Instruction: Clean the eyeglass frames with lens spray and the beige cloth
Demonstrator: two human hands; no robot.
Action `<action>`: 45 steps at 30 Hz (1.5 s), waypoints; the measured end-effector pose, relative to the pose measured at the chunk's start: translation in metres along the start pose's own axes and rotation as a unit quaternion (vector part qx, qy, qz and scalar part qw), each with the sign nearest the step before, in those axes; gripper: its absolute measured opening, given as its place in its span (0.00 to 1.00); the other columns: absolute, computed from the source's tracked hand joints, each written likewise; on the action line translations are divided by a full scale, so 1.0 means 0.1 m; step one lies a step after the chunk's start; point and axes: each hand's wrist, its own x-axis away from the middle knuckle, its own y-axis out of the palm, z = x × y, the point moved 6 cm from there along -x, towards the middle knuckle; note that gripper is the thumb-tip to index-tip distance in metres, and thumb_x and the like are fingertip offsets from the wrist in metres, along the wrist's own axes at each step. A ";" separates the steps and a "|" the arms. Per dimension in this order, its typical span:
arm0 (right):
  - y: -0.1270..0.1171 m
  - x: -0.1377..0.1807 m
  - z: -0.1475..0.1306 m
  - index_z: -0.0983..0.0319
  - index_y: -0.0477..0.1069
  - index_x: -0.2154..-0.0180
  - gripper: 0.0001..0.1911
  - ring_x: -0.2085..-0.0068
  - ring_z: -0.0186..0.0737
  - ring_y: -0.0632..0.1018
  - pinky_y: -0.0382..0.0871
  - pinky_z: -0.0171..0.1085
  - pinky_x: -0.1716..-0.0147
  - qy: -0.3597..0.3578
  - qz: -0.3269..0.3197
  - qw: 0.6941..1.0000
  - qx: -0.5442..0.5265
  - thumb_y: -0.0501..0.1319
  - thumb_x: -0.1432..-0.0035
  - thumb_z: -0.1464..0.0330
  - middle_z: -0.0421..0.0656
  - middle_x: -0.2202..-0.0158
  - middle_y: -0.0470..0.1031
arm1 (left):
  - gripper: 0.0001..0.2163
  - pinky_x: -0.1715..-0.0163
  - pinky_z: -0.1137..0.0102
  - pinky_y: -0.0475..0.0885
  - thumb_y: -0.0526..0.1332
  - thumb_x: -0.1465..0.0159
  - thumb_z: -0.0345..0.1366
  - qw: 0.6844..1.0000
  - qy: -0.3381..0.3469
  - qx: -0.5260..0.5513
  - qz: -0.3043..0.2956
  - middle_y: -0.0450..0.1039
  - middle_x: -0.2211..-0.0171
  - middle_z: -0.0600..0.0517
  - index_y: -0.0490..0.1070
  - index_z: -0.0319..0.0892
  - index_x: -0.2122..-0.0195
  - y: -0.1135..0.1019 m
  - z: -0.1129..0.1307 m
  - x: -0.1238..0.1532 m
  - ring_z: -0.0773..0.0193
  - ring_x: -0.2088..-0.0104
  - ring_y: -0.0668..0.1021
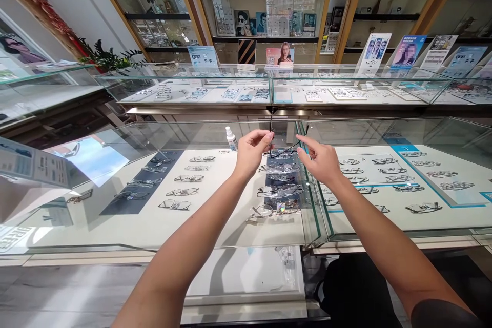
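Note:
Both my arms reach out over a glass display counter [192, 236]. Between my hands is a pair of thin black-framed glasses [283, 152], held above the counter top. My left hand [251, 151] pinches one temple arm, which stands upright from the fingers. My right hand [321, 159] pinches the other side of the frame with its thumb and forefinger. Rows of other glasses [180, 192] lie inside the case beneath the hands.
A small white spray bottle [231, 139] stands on the glass just left of my left hand. A second glass counter [269, 87] runs behind, with leaflet stands [374, 51] on it. Shelves with pictures line the back wall. A plant [107, 56] stands at far left.

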 end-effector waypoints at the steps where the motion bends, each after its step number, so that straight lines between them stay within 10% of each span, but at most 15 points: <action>1: 0.00 0.00 0.02 0.60 0.81 0.40 0.26 0.75 0.37 0.65 0.58 0.39 0.69 0.006 -0.002 1.000 0.002 0.59 0.32 0.57 0.37 0.77 0.65 | 0.19 0.55 0.62 0.84 0.80 0.47 0.51 1.000 0.006 0.010 0.013 0.78 0.65 0.51 0.83 0.42 0.65 -0.02 0.01 -0.01 0.66 0.64 0.78; 9: 0.12 0.01 0.06 0.57 0.86 0.48 0.23 0.77 0.39 0.66 0.57 0.40 0.70 0.046 -0.105 0.993 0.041 0.58 0.31 0.56 0.38 0.82 0.66 | 0.20 0.54 0.61 0.84 0.80 0.48 0.53 0.995 0.039 0.035 0.084 0.78 0.64 0.50 0.82 0.43 0.65 -0.14 0.08 -0.04 0.64 0.61 0.79; 17: -0.04 0.03 -0.12 0.59 0.83 0.42 0.25 0.74 0.39 0.67 0.59 0.39 0.68 -0.001 0.007 1.000 -0.010 0.62 0.33 0.53 0.38 0.77 0.67 | 0.13 0.53 0.61 0.81 0.76 0.40 0.49 0.990 0.116 -0.074 0.010 0.78 0.53 0.45 0.85 0.46 0.65 0.07 0.06 0.11 0.55 0.50 0.80; 28: 0.14 0.10 -0.27 0.58 0.75 0.62 0.17 0.73 0.38 0.65 0.54 0.37 0.70 -0.046 -0.066 0.996 -0.028 0.58 0.28 0.53 0.37 0.76 0.63 | 0.10 0.46 0.58 0.78 0.76 0.39 0.48 0.994 0.069 -0.054 -0.060 0.78 0.44 0.43 0.86 0.48 0.64 0.40 0.05 0.40 0.49 0.39 0.78; 33: 0.08 0.09 -0.27 0.58 0.78 0.53 0.18 0.73 0.39 0.66 0.55 0.38 0.69 -0.044 -0.046 0.998 -0.024 0.58 0.27 0.53 0.38 0.75 0.66 | 0.13 0.41 0.56 0.76 0.71 0.33 0.50 0.991 0.081 -0.073 -0.082 0.77 0.41 0.43 0.86 0.49 0.55 0.42 0.09 0.40 0.50 0.39 0.78; 39: -0.02 0.07 -0.18 0.58 0.78 0.65 0.22 0.73 0.38 0.66 0.56 0.39 0.68 -0.034 -0.006 0.999 -0.024 0.53 0.24 0.55 0.39 0.76 0.67 | 0.16 0.33 0.58 0.67 0.66 0.29 0.47 0.941 0.234 -0.223 0.104 0.76 0.42 0.43 0.77 0.46 0.44 -0.10 0.30 0.16 0.52 0.38 0.76; 45: -0.17 0.03 -0.08 0.58 0.81 0.63 0.23 0.75 0.38 0.65 0.56 0.39 0.69 -0.009 0.039 0.998 -0.039 0.55 0.25 0.53 0.38 0.78 0.64 | 0.27 0.28 0.56 0.56 0.67 0.34 0.34 0.861 0.227 -0.320 0.325 0.65 0.34 0.39 0.62 0.44 0.36 -0.80 0.23 -0.14 0.49 0.31 0.67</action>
